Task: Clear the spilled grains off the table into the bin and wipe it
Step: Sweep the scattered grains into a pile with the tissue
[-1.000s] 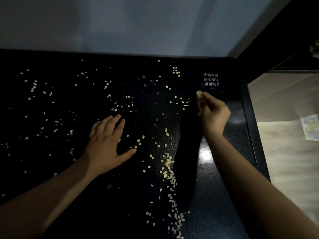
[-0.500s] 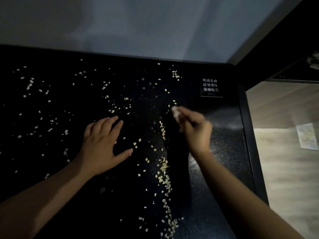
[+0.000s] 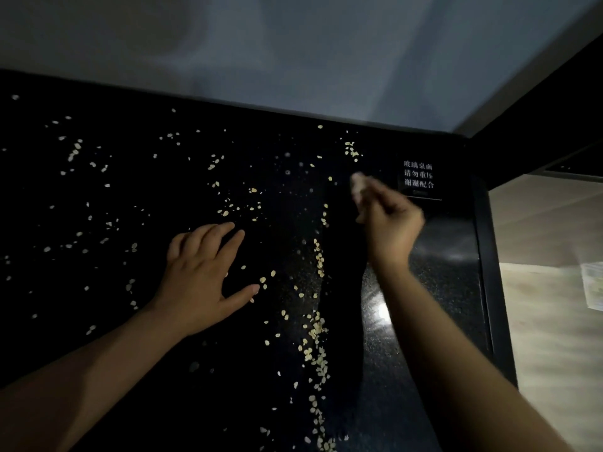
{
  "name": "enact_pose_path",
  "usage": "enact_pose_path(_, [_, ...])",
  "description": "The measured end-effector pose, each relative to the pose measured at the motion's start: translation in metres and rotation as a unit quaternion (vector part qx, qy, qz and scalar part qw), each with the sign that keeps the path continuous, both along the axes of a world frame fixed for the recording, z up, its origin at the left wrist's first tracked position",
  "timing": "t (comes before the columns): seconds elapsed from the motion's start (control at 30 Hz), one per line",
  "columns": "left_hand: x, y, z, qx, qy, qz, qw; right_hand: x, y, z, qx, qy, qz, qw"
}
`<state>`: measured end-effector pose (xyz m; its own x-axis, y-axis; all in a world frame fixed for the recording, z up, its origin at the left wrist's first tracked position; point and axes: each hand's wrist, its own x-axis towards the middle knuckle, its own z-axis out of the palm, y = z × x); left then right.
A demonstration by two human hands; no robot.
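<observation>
Pale grains lie scattered over the black glossy table (image 3: 440, 288). A denser band of grains (image 3: 318, 327) runs from the middle toward the near edge. My left hand (image 3: 202, 282) rests flat on the table with its fingers spread, left of that band. Farther back, my right hand (image 3: 388, 230) is over the table beside the white-lettered label (image 3: 418, 176), fingers curled and blurred. A small pale spot (image 3: 357, 184) shows at its fingertips; what it is cannot be made out. No bin is in view.
A grey wall (image 3: 293, 60) stands behind the table. The table's right edge (image 3: 489, 288) drops to a light wooden floor (image 3: 554, 353), where a sheet of paper (image 3: 592, 288) lies. The room is dim.
My right hand moved left and nearer from the label, pushing grains into the band, then returned beside the label. My left hand stayed flat in place.
</observation>
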<state>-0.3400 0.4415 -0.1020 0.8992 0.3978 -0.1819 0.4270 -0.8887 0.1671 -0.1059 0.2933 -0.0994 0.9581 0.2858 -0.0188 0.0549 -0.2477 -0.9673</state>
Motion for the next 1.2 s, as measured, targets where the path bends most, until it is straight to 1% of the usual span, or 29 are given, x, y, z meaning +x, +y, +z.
enact_pose_path(0.07, [0.001, 0.000, -0.001, 0.000, -0.006, 0.007, 1.000, 0.039, 0.013, 0.010, -0.015, -0.051, -0.065, 0.996])
enact_pose_path(0.1, [0.002, 0.000, -0.002, 0.000, -0.008, 0.010, 1.000, 0.055, 0.019, 0.014, -0.040, -0.071, -0.071, 0.994])
enact_pose_path(0.17, [0.002, -0.001, -0.002, 0.001, -0.009, 0.015, 1.000, 0.080, 0.028, 0.013, -0.104, -0.085, -0.042, 0.990])
enact_pose_path(0.23, [0.003, -0.001, -0.003, -0.003, -0.013, 0.021, 1.000, 0.088, 0.033, 0.003, -0.129, -0.063, -0.016, 0.989])
enact_pose_path(0.3, [0.004, -0.001, -0.004, -0.006, -0.012, 0.022, 1.000, 0.078, 0.036, -0.010, -0.096, -0.038, -0.027, 0.994])
enact_pose_path(0.37, [0.005, 0.000, -0.004, -0.009, -0.011, 0.022, 1.000, 0.055, 0.034, -0.018, -0.079, -0.032, -0.029, 0.996])
enact_pose_path(0.4, [0.005, 0.001, -0.004, -0.011, -0.011, 0.023, 1.000, 0.038, 0.031, -0.019, -0.080, -0.029, -0.007, 0.996])
enact_pose_path(0.47, [0.004, 0.001, -0.002, -0.017, -0.012, 0.027, 0.999, 0.006, 0.024, -0.018, -0.072, -0.021, 0.071, 0.995])
enact_pose_path(0.53, [0.006, 0.002, 0.000, -0.024, -0.020, 0.032, 0.999, -0.014, 0.015, -0.012, -0.049, 0.016, 0.110, 0.993])
enact_pose_path(0.6, [0.009, 0.004, 0.002, -0.038, -0.042, 0.041, 0.998, -0.008, 0.014, -0.006, -0.019, 0.018, 0.077, 0.997])
enact_pose_path(0.7, [0.016, 0.012, 0.006, -0.041, -0.090, 0.056, 0.994, 0.042, 0.030, 0.002, -0.012, -0.013, -0.012, 1.000])
enact_pose_path(0.8, [0.025, 0.024, 0.006, -0.024, -0.099, 0.078, 0.992, 0.090, 0.054, 0.004, -0.069, -0.064, -0.017, 0.995])
enact_pose_path(0.87, [0.032, 0.032, 0.002, -0.015, -0.085, 0.084, 0.993, 0.102, 0.065, -0.007, -0.103, -0.062, -0.015, 0.993])
enact_pose_path(0.93, [0.037, 0.040, -0.001, -0.008, -0.069, 0.093, 0.993, 0.092, 0.070, -0.019, -0.101, -0.047, -0.010, 0.994])
enact_pose_path(1.0, [0.038, 0.046, -0.004, -0.001, -0.055, 0.112, 0.992, 0.063, 0.067, -0.027, -0.085, -0.043, 0.022, 0.995])
enact_pose_path(1.1, [0.035, 0.052, -0.006, -0.005, -0.046, 0.134, 0.990, 0.008, 0.047, -0.022, -0.080, -0.045, 0.150, 0.984])
enact_pose_path(1.13, [0.034, 0.053, -0.007, -0.007, -0.047, 0.135, 0.990, -0.005, 0.039, -0.018, -0.072, -0.039, 0.179, 0.980])
enact_pose_path(1.2, [0.034, 0.055, -0.006, -0.018, -0.049, 0.137, 0.989, -0.014, 0.031, -0.008, -0.034, -0.010, 0.187, 0.982])
